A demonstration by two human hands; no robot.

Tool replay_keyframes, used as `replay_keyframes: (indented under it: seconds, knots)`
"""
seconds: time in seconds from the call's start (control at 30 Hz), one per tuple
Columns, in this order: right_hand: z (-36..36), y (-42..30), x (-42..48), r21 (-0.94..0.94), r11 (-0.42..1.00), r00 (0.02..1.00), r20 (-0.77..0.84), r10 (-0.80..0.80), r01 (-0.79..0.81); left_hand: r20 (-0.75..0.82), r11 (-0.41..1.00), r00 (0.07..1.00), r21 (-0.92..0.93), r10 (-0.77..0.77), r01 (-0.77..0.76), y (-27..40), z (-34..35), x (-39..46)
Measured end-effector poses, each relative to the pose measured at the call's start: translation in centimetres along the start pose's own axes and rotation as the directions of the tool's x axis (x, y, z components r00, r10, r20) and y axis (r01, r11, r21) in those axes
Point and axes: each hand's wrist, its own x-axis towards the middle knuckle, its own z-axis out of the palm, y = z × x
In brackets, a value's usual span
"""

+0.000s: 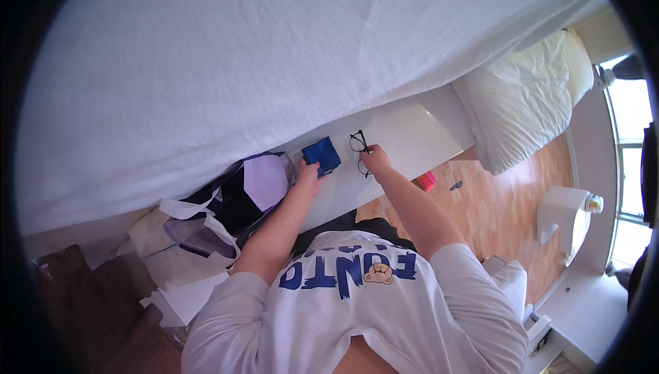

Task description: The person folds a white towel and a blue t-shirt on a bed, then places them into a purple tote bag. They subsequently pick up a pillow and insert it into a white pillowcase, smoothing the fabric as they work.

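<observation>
My left hand (309, 172) holds a folded dark blue cloth or soft pouch (323, 154) above a glossy white surface (406, 132). To its right, my right hand (376, 159) grips a pair of black-framed eyeglasses (359, 142) near the bridge, fingers closed on the frame, one lens on each side of the fingers. The two things are apart from each other. Whether the glasses touch the white surface cannot be told.
Open bags (267, 178) with white straps stand left of my left hand. A large white cloth (231, 65) spans the far side. A white pillow or quilt (520, 101) lies at right. A pink object (426, 181) is on the wooden floor (479, 209), near a white stool (561, 214).
</observation>
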Motion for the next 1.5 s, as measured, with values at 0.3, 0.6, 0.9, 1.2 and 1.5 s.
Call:
replay_keyframes:
  seconds: [0.3,0.6,0.9,1.2,1.5]
  knots:
    - [0.5,-1.8,2.4,-0.218,0.945,0.963,-0.064,-0.262,0.242,-0.118,0.98,0.987,0.181,0.109,-0.087,-0.3,-0.7,-1.0]
    - [-3.6,-0.2,-2.1,-0.396,0.777,0.861,0.08,-0.502,0.489,-0.117,0.603,0.854,0.756,0.507,-0.255,-3.6,0.2,-5.7]
    - [-4.2,3.6,-4.1,-0.103,0.662,0.592,0.561,-0.578,0.743,-0.145,0.958,0.972,0.248,0.185,-0.145,-11.3,-6.8,-15.6]
    - [0.4,1.7,-12.3,-0.1,0.732,0.515,0.775,-0.368,0.674,-0.515,0.938,0.851,-0.23,0.108,-0.258,-17.4,-14.5,-26.6]
    - [9.1,-1.8,-23.9,-0.109,0.522,0.316,0.892,-0.325,0.846,-0.513,0.79,0.839,-0.433,0.18,-0.435,-20.7,-25.4,-30.8]
